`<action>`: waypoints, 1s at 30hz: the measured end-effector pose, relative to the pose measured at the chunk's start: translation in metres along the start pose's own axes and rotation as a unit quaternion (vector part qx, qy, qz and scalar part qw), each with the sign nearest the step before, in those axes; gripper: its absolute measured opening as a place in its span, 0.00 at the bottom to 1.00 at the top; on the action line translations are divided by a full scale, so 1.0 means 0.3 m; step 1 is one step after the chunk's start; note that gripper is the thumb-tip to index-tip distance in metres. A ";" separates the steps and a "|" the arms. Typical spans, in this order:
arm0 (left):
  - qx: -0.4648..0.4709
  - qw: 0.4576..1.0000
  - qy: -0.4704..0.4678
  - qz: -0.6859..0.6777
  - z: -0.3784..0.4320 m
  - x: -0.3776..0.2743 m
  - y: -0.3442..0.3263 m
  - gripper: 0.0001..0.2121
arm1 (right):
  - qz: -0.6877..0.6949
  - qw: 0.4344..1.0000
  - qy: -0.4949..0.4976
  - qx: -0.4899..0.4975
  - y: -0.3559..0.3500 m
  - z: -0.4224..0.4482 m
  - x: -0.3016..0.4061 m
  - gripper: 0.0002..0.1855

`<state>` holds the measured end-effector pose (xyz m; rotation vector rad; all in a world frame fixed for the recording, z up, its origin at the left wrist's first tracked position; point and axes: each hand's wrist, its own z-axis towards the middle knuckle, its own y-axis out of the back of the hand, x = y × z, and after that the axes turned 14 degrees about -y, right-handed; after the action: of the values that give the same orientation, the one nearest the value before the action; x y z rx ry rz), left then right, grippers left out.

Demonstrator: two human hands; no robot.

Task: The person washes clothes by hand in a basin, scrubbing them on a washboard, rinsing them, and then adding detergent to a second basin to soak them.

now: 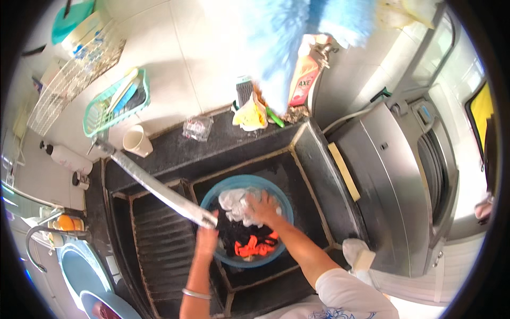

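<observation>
A round blue plastic basin (248,263) stands in the dark stone sink (281,163). In it lie a white cloth (233,199), black cloth (227,235) and an orange-red cloth (255,246). My right hand (263,208) rests on the white cloth with its fingers spread; whether it grips any of it is unclear. My left hand (207,235) is at the basin's left rim, at the free end of the long metal faucet spout (159,187); its fingers are partly hidden there. Left of the basin is the ribbed stone washboard (167,247).
On the back ledge stand a white cup (137,140), a clear plastic packet (198,128), a brush (244,91) and a red detergent bottle (303,81). A grey washing machine (382,187) is at the right. Blue basins (85,263) sit at the lower left. Blue cloth (275,44) hangs above.
</observation>
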<state>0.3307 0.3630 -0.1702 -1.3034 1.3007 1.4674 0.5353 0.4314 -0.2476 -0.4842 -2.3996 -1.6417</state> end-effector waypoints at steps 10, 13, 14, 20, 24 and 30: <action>-0.250 0.910 -0.197 0.267 0.054 -0.088 0.073 0.13 | -0.189 0.957 0.200 -0.089 -0.243 0.130 -0.134 0.29; -0.355 0.848 -0.205 0.335 0.262 -0.344 0.402 0.13 | -0.198 0.970 0.144 0.005 -0.318 0.193 -0.135 0.28; -0.378 0.804 -0.236 0.395 0.319 -0.408 0.489 0.17 | -0.222 0.965 0.133 0.048 -0.316 0.199 -0.117 0.27; -0.191 0.710 -0.270 0.622 0.458 -0.679 0.668 0.09 | -0.190 0.950 0.230 -0.087 -0.258 0.104 -0.079 0.21; -0.151 0.903 -0.247 0.317 0.275 -0.583 0.359 0.12 | -0.203 0.937 0.266 -0.101 -0.108 0.114 -0.137 0.19; -0.054 0.954 -0.083 0.283 -0.168 0.071 0.039 0.08 | -0.142 0.960 0.240 -0.011 -0.162 0.056 -0.084 0.22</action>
<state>0.3255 0.3097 -0.1867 -0.8770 1.5736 2.0148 0.5410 0.4268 -0.3042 0.2501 -2.1499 -1.6558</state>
